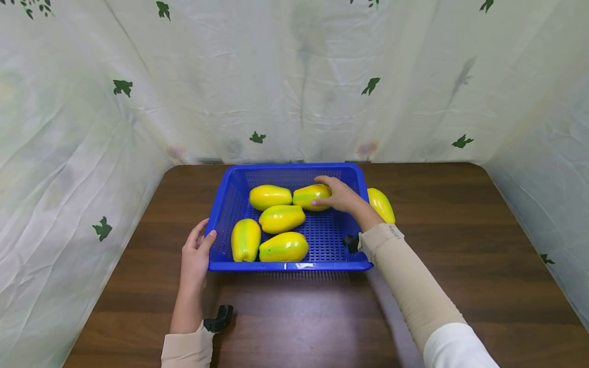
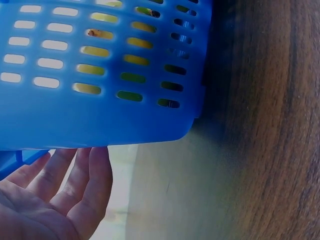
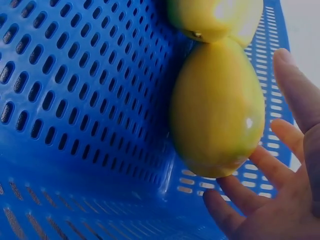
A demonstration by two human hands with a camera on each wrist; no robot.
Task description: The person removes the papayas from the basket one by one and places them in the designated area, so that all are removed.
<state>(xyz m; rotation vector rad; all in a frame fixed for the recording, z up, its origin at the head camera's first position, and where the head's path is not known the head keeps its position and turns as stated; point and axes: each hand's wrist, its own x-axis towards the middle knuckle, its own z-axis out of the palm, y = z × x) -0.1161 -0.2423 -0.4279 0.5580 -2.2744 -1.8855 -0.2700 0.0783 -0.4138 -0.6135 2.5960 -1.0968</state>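
Inside, the right hand point(image 1: 338, 194) touched a papaya point(image 1: 310, 197) with relaxed fingers at the blue basket's point(image 1: 287, 266) far right. Steadying it, the left hand point(image 1: 195, 255) lay flat against the near-left wall, on the table point(image 1: 460, 245).

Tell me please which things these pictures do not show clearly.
- Head view: the papaya outside the basket is partly hidden by the right hand and the basket wall.
- Left wrist view: the left hand is cut off by the edge.
- Right wrist view: the second papaya is cut off at the top edge.
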